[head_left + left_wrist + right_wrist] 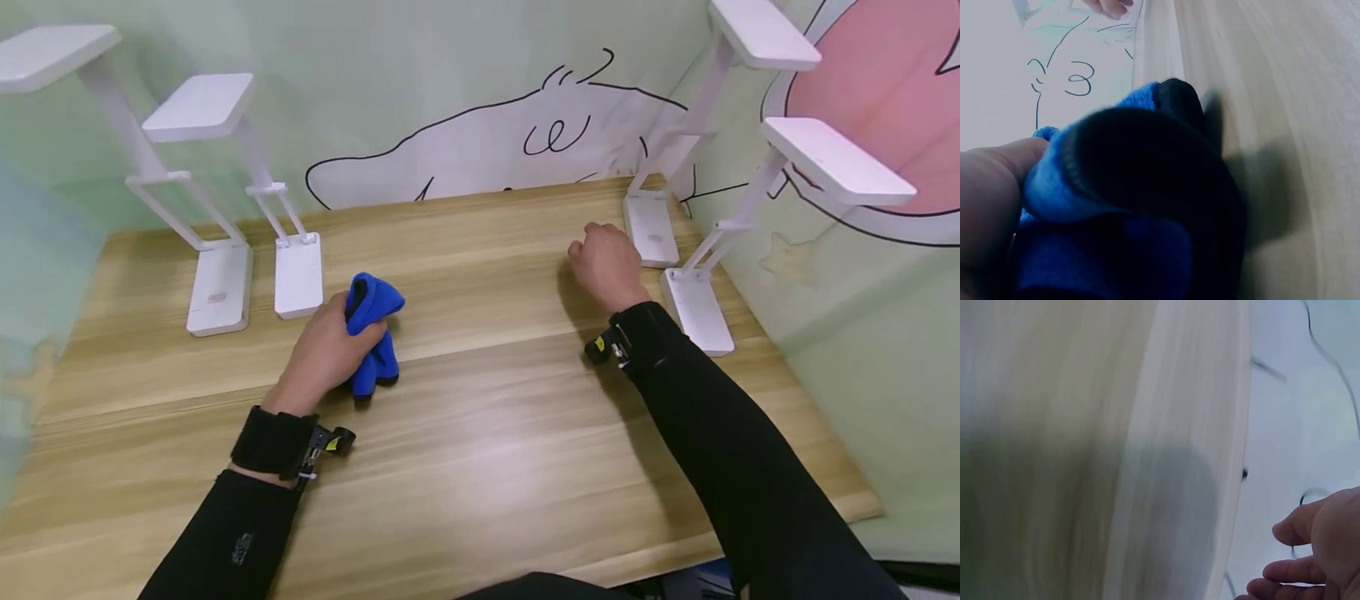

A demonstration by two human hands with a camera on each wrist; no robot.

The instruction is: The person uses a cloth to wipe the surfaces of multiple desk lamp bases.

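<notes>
In the head view my left hand (pixel 321 352) grips a bunched blue and black fabric glove (pixel 372 307) over the left part of the table. Its black-tipped ends hang down close over the wood. The left wrist view shows the thumb (pixel 1019 156) pressed against the blue cloth, with the black patch of the glove (pixel 1141 156) facing the camera; the other fingers are hidden. My right hand (pixel 606 265) hovers above the table at the right, holding nothing. Its fingers are loosely bent, and the thumb (pixel 1297 526) stands apart from them in the right wrist view.
Two white folding desk lamps (pixel 219 287) (pixel 298 275) stand at the back left. Two more white lamps (pixel 651 229) (pixel 697 310) stand at the right, beside my right hand and wrist. The wooden table (pixel 465 467) meets a wall hanging with line drawings (pixel 480 150) behind.
</notes>
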